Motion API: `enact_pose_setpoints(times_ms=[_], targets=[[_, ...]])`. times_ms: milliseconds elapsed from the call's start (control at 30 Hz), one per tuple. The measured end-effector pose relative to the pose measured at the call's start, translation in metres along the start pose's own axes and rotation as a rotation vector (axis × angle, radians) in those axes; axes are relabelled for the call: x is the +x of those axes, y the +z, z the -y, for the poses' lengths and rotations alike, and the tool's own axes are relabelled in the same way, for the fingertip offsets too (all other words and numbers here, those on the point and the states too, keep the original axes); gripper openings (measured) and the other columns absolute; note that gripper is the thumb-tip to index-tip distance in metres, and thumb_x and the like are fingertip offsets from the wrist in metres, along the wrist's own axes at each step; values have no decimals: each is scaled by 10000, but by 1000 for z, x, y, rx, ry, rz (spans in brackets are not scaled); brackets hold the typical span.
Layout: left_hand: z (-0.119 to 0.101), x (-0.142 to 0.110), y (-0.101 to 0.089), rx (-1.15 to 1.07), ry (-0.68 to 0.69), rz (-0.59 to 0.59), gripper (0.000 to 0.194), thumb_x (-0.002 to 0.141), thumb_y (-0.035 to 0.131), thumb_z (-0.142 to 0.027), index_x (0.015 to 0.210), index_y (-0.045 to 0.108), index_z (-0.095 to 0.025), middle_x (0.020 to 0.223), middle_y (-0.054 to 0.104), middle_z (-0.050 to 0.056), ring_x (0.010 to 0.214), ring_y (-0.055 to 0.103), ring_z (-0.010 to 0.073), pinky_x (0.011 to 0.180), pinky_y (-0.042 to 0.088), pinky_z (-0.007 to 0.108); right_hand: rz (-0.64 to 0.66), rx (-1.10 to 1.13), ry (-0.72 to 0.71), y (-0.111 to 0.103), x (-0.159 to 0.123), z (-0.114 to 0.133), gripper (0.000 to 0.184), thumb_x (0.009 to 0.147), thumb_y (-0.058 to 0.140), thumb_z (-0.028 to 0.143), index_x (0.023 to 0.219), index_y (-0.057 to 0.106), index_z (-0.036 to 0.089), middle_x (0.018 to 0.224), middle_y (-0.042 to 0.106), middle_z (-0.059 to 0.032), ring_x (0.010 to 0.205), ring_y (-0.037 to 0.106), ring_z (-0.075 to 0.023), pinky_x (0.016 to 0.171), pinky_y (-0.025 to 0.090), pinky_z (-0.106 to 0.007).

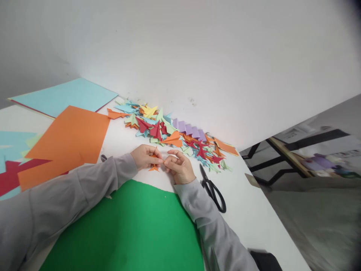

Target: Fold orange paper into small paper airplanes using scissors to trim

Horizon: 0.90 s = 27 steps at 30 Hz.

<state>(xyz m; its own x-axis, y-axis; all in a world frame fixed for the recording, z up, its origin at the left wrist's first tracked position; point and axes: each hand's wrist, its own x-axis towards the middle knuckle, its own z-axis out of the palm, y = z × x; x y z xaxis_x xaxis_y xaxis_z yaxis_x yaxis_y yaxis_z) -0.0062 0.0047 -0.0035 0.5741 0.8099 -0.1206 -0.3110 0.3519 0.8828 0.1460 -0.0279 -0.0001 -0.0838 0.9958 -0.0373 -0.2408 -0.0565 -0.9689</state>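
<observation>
From the head view, I have both hands in front of me over the white counter [242,210], just beyond the far edge of a green sheet [135,229]. My left hand [147,157] has its thumb and fingers pressed together on a small orange folded paper [153,168], whose pointed ends show above and below my fingers. My right hand [179,168] is curled, thumb and forefinger pinching a tiny orange tip [164,162] right beside my left fingertips; I can't tell whether that tip belongs to the same folded piece

Past my hands, a long heap of folded paper pieces [156,130] in red, orange, yellow, blue and pale green lies along the foot of the white wall [183,56]. A zigzag row of purple paper [190,129] sits at its back, and a flat orange piece [227,146] is at its right end. Black-handled scissors [213,190] lie open just a little, beside my right sleeve, blades pointing toward the heap. On my left are a large orange sheet [72,131], an orange strip [50,173] overlapping it, a dark red piece [19,175] and, farther back, a light blue sheet [70,96] on top of other sheets. A black object [265,260] is partly visible near my right forearm
</observation>
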Motion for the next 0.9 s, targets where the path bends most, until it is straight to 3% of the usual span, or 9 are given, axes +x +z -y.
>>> enact_pose_setpoints(times_ms=[233,367,900], targets=[[-1,0,1,-49,9,-7,272,458,804,-152,576,566,-89,455,591,10,429,550,94,432,420,200,13,47,74,0,0,1,207,561,717,278,709,616,174,516,637,15,447,570,-106,451,458,-216],[-1,0,0,-49,1,-17,235,506,781,-115,588,563,-84,458,580,12,437,553,101,437,409,205,41,-25,63,-2,-2,-1,136,586,708,272,624,637,163,519,647,-9,458,577,-110,464,460,-220],[-2,0,0,-55,-6,-23,205,504,764,-89,581,573,-79,451,581,19,434,549,101,455,419,212,-2,-105,-82,0,-5,-6,160,590,743,246,675,625,179,509,643,13,442,578,-110,438,463,-212]])
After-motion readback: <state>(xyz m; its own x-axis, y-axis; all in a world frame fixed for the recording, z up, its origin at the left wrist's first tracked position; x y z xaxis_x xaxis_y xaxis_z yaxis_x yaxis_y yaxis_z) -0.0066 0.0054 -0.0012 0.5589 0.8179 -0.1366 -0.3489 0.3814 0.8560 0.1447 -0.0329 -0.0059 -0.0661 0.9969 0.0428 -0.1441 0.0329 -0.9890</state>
